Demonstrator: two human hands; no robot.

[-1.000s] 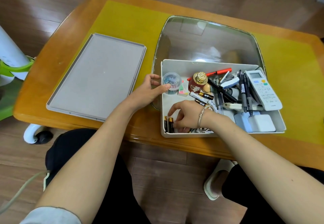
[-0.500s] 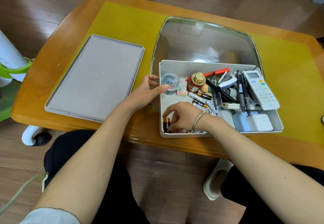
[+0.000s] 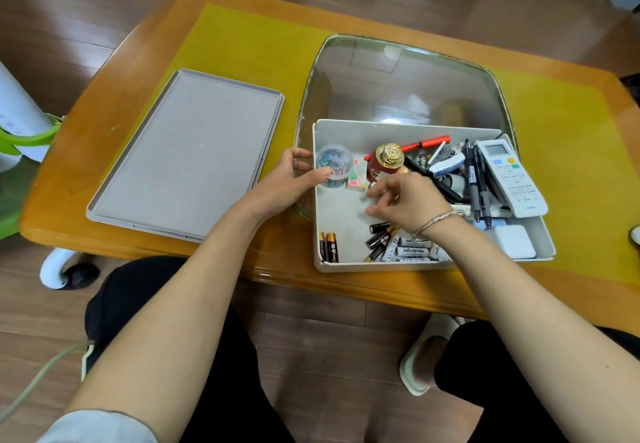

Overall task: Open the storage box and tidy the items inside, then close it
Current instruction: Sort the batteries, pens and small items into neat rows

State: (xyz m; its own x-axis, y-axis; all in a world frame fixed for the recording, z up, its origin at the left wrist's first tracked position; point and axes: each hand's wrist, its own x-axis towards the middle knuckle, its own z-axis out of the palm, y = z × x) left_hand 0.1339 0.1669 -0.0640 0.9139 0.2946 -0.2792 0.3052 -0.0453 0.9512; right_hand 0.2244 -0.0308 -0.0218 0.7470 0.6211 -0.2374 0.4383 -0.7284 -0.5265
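Observation:
The white storage box [image 3: 346,266] stands open on the table, and its grey lid [image 3: 187,155] lies flat to the left. My left hand [image 3: 287,183] holds the box's left wall, thumb against a clear jar of clips [image 3: 334,165]. My right hand [image 3: 408,200] hovers inside the box beside a red bottle with a gold cap [image 3: 389,155]. Its fingers are curled downward, and what is under them is hidden. Two black-and-gold batteries [image 3: 329,247] lie side by side in the front left corner. More batteries [image 3: 401,247] lie piled along the front wall.
A white remote [image 3: 509,179], pens [image 3: 476,183], a red marker [image 3: 429,143] and a white adapter [image 3: 512,240] fill the box's right half. The box sits partly on a glass inset [image 3: 398,79] in the wooden table. My knees are under the near edge.
My right hand has lifted from the front left corner, where the two batteries stay, and moved back toward the middle of the box. The left hand has kept its place.

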